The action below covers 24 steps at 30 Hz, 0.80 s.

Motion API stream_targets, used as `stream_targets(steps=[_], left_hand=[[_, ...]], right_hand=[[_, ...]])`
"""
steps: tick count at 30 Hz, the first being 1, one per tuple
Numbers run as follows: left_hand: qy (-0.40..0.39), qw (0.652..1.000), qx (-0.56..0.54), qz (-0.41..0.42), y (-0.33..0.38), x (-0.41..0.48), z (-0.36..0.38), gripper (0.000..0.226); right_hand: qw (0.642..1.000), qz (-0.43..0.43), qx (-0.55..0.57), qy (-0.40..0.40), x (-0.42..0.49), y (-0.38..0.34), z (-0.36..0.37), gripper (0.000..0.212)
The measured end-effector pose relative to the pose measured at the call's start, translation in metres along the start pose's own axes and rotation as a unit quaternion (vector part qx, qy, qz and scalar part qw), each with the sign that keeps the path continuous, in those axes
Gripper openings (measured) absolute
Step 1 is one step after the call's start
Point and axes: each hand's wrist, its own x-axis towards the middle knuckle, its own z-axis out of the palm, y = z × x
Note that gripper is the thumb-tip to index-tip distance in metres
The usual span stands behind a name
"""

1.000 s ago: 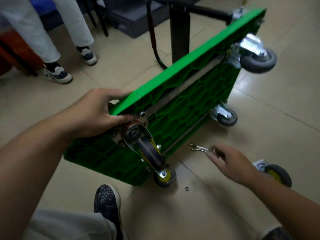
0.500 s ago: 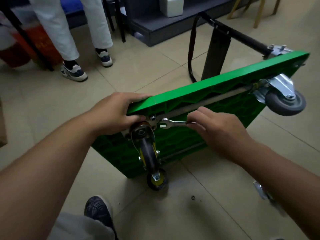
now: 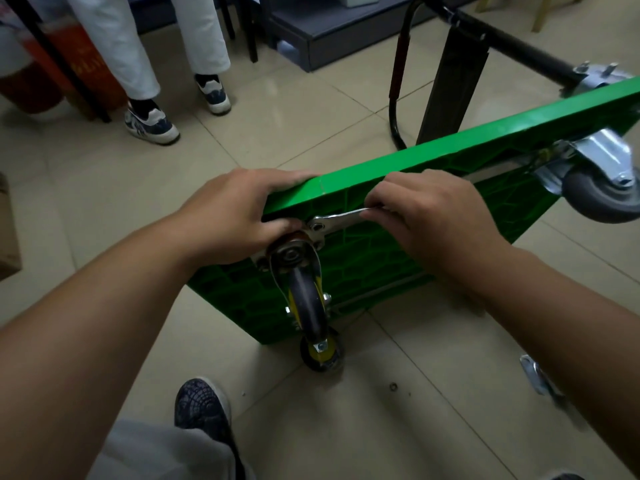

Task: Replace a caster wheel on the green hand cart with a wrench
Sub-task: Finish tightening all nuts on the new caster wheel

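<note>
Cart (image 3: pixel 433 157) tipped on tile floor (image 3: pixel 311 109); left hand (image 3: pixel 235 216) grips edge, right hand (image 3: pixel 440 216) grips wrench (image 3: pixel 337 220).

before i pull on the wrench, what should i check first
1. Head of the wrench seated on a fastener at the caster plate: cannot tell, the fastener is hidden.
2. Grip of the right hand on the wrench handle: ok, its fingers pinch it.
3. Hold of the left hand on the green cart edge beside the caster: ok.
4. Left fingers clear of the wrench head: not ok, they sit right next to it.
5. The small ring in sight: ok, it lies loose on the floor right of the shoe.
</note>
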Motion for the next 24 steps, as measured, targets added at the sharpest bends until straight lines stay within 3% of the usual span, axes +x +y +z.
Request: stream_targets(steps=[7, 12, 14, 17, 21, 24], left_hand=[[0.012, 1.000, 0.012, 0.004, 0.003, -0.001, 0.002, 0.069], [0.012, 1.000, 0.022, 0.007, 0.003, -0.001, 0.001, 0.069], [0.013, 1.000, 0.025, 0.008, 0.003, -0.001, 0.002, 0.069], [0.013, 1.000, 0.025, 0.006, 0.003, -0.001, 0.003, 0.069], [0.014, 1.000, 0.021, 0.003, 0.003, -0.002, 0.002, 0.068], [0.014, 1.000, 0.021, -0.003, 0.004, -0.002, 0.002, 0.068]], right_hand=[[0.983, 0.138, 0.105, -0.054, -0.025, -0.012, 0.035, 0.039], [0.886, 0.270, 0.360, -0.109, -0.039, -0.047, 0.074, 0.032], [0.852, 0.295, 0.421, -0.097, -0.040, -0.061, 0.089, 0.034], [0.831, 0.314, 0.456, -0.056, -0.042, -0.075, 0.100, 0.033], [0.835, 0.332, 0.436, -0.051, -0.062, -0.075, 0.095, 0.025], [0.893, 0.304, 0.315, -0.103, -0.090, -0.056, 0.078, 0.022]])
